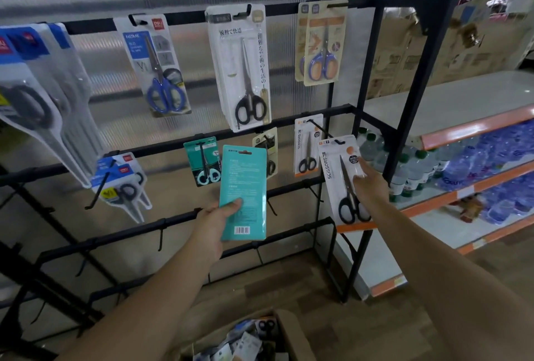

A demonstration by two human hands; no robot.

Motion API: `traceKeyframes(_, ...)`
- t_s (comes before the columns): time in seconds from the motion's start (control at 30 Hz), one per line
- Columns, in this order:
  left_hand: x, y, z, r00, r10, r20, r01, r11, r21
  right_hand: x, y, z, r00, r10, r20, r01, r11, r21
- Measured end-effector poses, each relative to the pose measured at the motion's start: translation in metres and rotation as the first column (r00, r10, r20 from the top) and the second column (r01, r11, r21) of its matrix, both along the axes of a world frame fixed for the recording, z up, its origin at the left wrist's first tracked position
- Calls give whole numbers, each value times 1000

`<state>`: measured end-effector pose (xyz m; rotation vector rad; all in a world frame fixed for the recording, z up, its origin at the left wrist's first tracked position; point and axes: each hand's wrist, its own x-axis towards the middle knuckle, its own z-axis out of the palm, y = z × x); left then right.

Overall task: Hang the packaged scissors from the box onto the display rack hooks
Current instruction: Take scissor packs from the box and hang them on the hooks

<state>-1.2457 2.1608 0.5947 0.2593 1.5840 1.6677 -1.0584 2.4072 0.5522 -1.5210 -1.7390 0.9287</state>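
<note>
Left hand (215, 217) grip pinches teal scissors pack (242, 193) by lower edge, back side facing out, held in front of rack (173, 219). Right hand (368, 184) grip holds white scissors pack (344, 176) at hook (336, 141). Box (286, 331) below, packs inside.
</note>
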Motion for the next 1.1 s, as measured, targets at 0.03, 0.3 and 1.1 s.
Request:
traceKeyframes(0.03,-1,0,-1,1000,1,5,-1,1000,1,-4,3,0,1000,12,3,-12,1000,-8)
traceKeyframes(0.3,-14,-11,6,995,50,90,-54,998,37,-60,39,17,975,150,165,-138,987,-81)
traceKeyframes(1.1,-10,-44,3,946,-167,278,187,981,-47,-128,-180,45,481,405,-777,-807,551,-213)
